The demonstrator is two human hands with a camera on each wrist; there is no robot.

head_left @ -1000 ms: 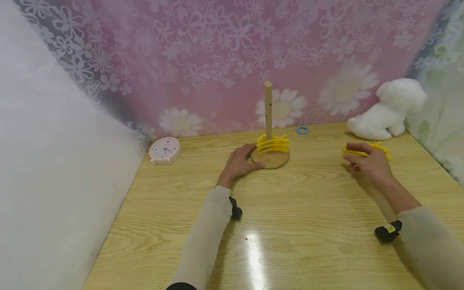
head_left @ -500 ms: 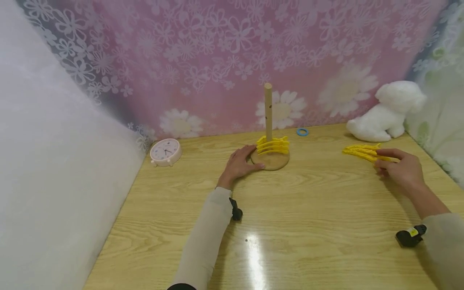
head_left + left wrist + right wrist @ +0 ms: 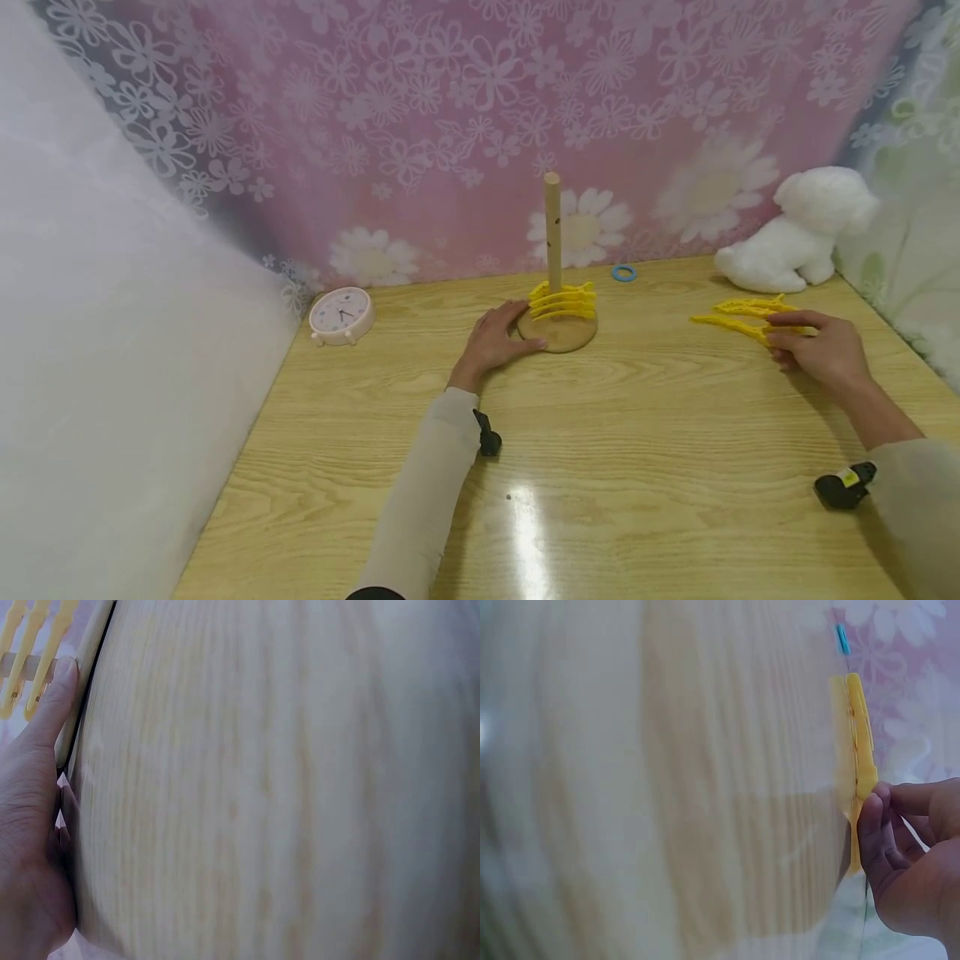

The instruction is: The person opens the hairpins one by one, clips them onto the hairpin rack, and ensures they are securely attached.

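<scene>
My left hand [image 3: 489, 342] holds the left edge of a wooden stand's round base [image 3: 566, 337], its thumb [image 3: 61, 686] along the base in the left wrist view. From the base rises an upright wooden post [image 3: 553, 233]. Several curved yellow plastic pieces [image 3: 564, 302] are stacked low around the post. At the right, my right hand [image 3: 831, 352] pinches the end of another slim yellow plastic piece [image 3: 729, 323] between thumb and fingers; its free end points left. Just behind it lie more yellow plastic pieces [image 3: 742, 306], partly overlapped by the fingers.
A blue ring [image 3: 624, 272] lies at the table's [image 3: 615, 467] back edge, right of the post. A white plush dog [image 3: 802, 229] sits at the back right. At the back left stands a pink clock [image 3: 342, 315]. A pink flowered cloth [image 3: 450, 125] hangs behind.
My right hand has moved right to the near end of the yellow pieces and taken hold of one, which now stands apart from the others. My left hand has stayed on the base.
</scene>
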